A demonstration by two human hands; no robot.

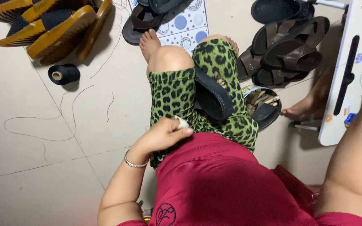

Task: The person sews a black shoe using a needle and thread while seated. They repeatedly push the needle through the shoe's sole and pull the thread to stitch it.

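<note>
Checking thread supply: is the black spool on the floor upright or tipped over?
Tipped. The spool lies on its side on the floor, its pale core end facing the camera. Loose thread trails nearby.

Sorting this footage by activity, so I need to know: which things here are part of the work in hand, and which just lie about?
In hand:
- left hand, pinching a small white object
- black sandal held between the knees

Lying about:
- black thread spool
- yellow-soled sandals
- brown sandals
- bowl of tools
</note>
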